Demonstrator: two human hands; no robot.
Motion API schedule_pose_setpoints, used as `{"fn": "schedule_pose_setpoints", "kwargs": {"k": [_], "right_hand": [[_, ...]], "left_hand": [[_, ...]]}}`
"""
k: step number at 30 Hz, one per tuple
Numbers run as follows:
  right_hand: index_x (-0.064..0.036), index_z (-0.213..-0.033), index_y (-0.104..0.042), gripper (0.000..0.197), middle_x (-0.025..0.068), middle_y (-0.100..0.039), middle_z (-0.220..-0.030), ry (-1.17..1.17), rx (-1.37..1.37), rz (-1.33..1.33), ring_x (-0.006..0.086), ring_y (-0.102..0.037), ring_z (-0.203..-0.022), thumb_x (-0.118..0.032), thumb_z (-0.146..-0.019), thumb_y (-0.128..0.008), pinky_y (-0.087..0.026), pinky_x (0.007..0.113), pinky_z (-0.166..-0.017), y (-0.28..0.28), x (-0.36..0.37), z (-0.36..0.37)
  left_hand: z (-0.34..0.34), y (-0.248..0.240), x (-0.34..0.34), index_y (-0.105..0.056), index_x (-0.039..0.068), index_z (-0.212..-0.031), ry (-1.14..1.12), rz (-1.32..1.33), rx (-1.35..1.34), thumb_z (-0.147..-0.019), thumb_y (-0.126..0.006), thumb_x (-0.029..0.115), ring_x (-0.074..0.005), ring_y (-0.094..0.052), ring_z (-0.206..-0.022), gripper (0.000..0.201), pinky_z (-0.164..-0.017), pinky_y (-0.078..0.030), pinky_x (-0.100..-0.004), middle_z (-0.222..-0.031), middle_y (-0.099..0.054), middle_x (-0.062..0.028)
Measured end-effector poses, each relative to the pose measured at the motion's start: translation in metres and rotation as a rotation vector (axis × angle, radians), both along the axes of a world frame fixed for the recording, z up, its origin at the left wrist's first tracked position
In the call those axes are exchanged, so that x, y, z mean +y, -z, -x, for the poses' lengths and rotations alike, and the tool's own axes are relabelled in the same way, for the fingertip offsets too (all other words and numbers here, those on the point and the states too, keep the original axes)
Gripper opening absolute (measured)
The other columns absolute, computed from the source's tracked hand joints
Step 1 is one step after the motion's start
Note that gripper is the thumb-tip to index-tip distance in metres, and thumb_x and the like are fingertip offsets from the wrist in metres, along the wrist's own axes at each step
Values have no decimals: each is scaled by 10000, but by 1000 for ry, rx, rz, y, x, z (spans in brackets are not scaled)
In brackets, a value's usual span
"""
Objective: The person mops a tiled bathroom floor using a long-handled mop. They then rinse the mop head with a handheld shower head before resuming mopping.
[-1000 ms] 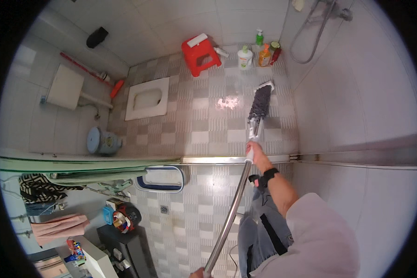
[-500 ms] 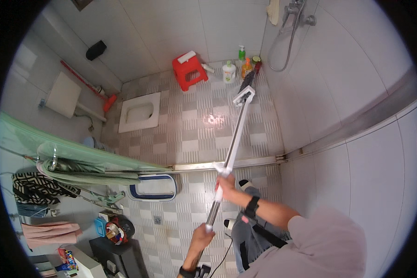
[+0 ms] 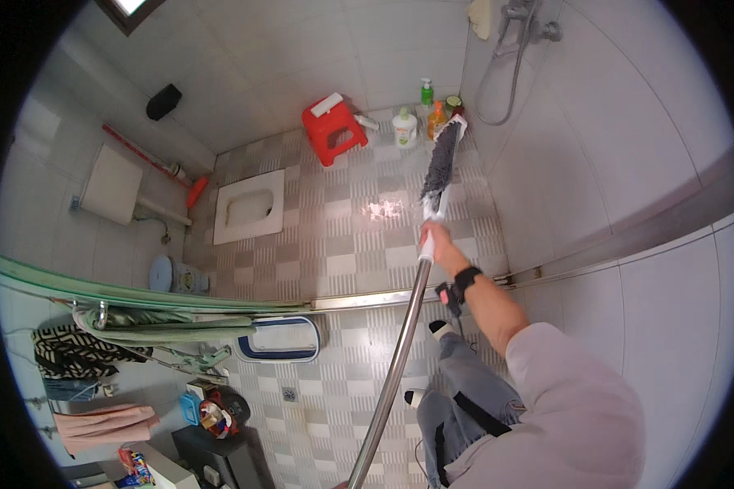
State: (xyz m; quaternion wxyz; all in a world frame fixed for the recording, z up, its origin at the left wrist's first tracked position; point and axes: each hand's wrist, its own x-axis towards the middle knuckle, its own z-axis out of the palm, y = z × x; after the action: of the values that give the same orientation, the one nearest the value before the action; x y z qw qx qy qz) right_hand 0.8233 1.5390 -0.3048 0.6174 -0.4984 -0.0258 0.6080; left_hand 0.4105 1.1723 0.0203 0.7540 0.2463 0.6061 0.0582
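Observation:
My right hand (image 3: 437,239) is closed around the white upper section of a flat mop, just below its head. The mop head (image 3: 442,167) has a shaggy grey pad and white ends, and it points toward the bottles at the far right. From my right hand a bare metal pole (image 3: 395,367) slants down to the lower edge. Only a sliver of what may be my left hand shows there beside the pole, with its fingers hidden. A dark band circles my right wrist.
Beyond the raised sill (image 3: 367,301) are a red stool (image 3: 332,130), a white bottle (image 3: 404,129), an orange bottle (image 3: 437,118) and a squat toilet (image 3: 250,205). A blue-rimmed basin (image 3: 279,359) lies near a green glass panel (image 3: 171,297). A black cabinet (image 3: 212,452) stands lower left.
My right hand has moved up and forward, close to the mop head. The grey pad now shows broadly, and more bare pole is exposed. My left hand has dropped almost out of sight.

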Motion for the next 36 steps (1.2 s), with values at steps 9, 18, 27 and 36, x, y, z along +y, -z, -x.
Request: {"fn": "schedule_pose_setpoints", "kwargs": {"k": [9,18,27,36], "right_hand": [[-51,-944,-405,291,66,-498,-552,-118,-251,413,180,-510,-377,-15,-725,-594,-415,334,-323,-91,-209,203],[-7,-590,-499,106,110,-506,-503,-59,-278,263,240,-535,-393,-15,-669,-568,-419,375,-328,-30,-87,98],[-2,-641,-527,59,112,-523,-537,-45,-268,132,231,-528,-411,-21,-674,-572,-415,367,-354,-5,19,-19],[-24,-798,-480,81,61,-492,-532,-109,-143,357,158,-490,-381,-12,-746,-542,-385,316,-323,-79,-190,157]], "left_hand": [[-90,134,84,-490,51,-715,204,-78,205,-752,-564,37,-93,-417,-379,84,-318,-313,-253,-513,-457,-9],[-43,85,21,-498,63,-812,177,-139,144,-762,-575,32,-55,-427,-424,97,-347,-323,-204,-562,-461,23],[-21,-9,-50,-509,30,-1038,8,-263,64,-775,-596,47,-87,-469,-527,278,-417,-370,-236,-710,-502,0],[-115,106,47,-489,-61,-1046,610,-644,707,-717,-597,177,-443,-594,-809,420,-718,-477,-502,-790,-602,-302]]}}
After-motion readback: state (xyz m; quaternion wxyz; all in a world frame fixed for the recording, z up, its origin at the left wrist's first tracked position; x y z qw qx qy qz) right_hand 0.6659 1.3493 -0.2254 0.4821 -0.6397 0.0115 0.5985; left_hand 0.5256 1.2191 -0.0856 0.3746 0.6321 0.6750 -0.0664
